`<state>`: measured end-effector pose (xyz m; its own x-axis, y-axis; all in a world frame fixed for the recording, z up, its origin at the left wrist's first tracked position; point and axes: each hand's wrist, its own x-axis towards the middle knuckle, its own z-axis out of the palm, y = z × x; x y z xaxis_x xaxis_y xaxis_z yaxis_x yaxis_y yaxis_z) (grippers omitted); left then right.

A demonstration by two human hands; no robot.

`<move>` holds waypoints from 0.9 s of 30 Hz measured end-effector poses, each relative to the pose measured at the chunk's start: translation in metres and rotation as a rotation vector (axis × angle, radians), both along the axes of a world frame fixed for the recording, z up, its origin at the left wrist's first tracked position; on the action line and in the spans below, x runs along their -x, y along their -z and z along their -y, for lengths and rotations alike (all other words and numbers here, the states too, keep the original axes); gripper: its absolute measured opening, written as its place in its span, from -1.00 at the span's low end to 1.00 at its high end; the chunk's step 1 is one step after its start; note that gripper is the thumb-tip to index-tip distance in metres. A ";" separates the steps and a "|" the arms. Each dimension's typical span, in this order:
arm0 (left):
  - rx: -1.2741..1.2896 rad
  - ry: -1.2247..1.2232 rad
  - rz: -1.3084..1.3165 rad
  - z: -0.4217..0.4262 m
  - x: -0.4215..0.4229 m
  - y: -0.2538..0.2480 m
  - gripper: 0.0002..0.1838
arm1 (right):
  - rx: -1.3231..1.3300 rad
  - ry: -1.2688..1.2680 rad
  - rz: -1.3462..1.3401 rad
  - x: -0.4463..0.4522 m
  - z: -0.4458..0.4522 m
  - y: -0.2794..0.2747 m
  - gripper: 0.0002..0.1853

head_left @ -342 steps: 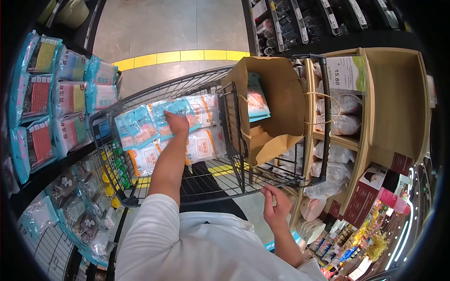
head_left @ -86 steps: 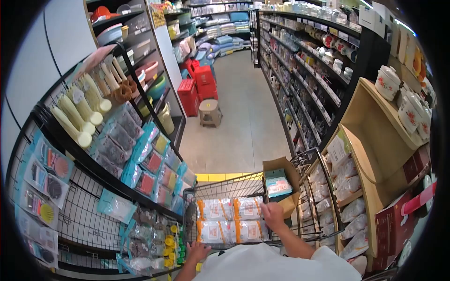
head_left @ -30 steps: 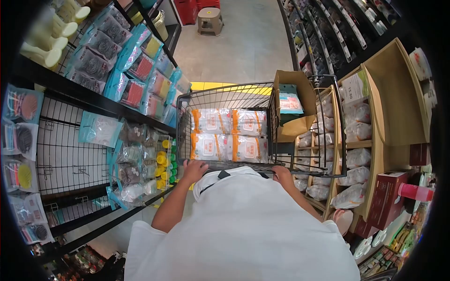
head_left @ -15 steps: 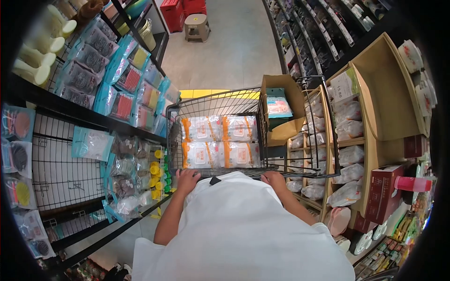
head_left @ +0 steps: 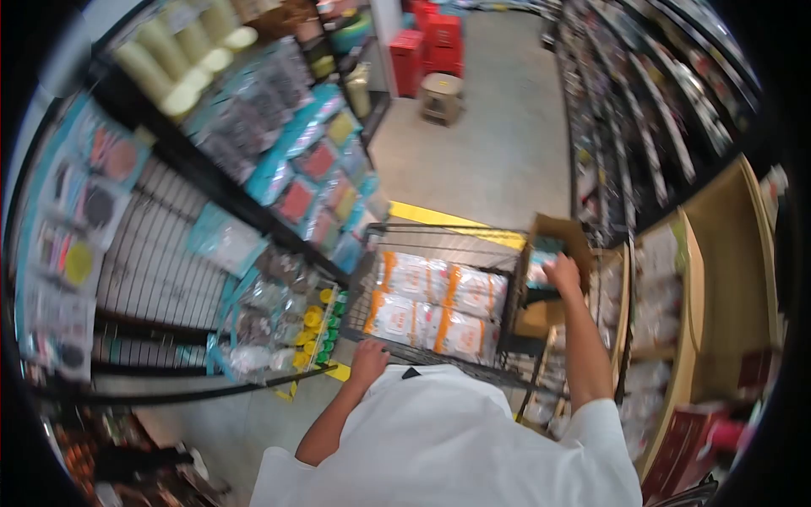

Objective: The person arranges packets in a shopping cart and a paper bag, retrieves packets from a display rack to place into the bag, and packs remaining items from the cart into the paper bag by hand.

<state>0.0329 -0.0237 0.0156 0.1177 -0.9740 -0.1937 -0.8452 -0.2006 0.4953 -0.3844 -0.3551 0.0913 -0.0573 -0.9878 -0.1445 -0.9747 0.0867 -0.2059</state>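
Floor (head_left: pixel 498 144): grey, yellow strip (head_left: pixel 422 214) across the middle
Stool (head_left: pixel 441 106): upper centre, near red boxes (head_left: pixel 407 68)
Dark shelving (head_left: pixel 610 127): upper right
Wooden shelf (head_left: pixel 726 232): right side

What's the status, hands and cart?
Left hand at near rim of black wire cart. Right hand at teal plastic packet in brown paper bag. No obstruction visible.

blurred print on white packs (head_left: pixel 405 316), no text readable

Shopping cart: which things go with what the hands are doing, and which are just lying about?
In use:
cart
four orange-and-white packs inside
paper bag
teal packet, by the right hand

Just around:
stool
red boxes
racked packets
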 end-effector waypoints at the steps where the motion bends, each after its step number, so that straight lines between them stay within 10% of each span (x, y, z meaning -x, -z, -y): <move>1: 0.079 -0.036 -0.016 -0.009 0.000 0.003 -0.71 | -0.059 -0.007 -0.024 0.000 0.004 0.000 -0.42; 9: 0.051 -0.538 -0.128 -0.093 0.036 -0.019 -0.73 | -0.083 0.050 -0.046 0.004 0.017 0.027 -0.18; 18: 0.122 -0.652 -0.183 -0.099 0.035 -0.013 -0.72 | 0.020 0.088 0.228 0.038 0.071 0.074 -0.76; 27: 0.102 -0.632 -0.334 -0.097 -0.041 -0.032 -0.73 | 0.578 -0.046 -0.122 -0.026 0.007 -0.102 -0.80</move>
<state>0.0737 0.0730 0.0477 0.6146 -0.7546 -0.2300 -0.3829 -0.5403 0.7494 -0.3587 -0.3622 0.1937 0.0050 -0.9062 0.4227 -0.9944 -0.0492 -0.0936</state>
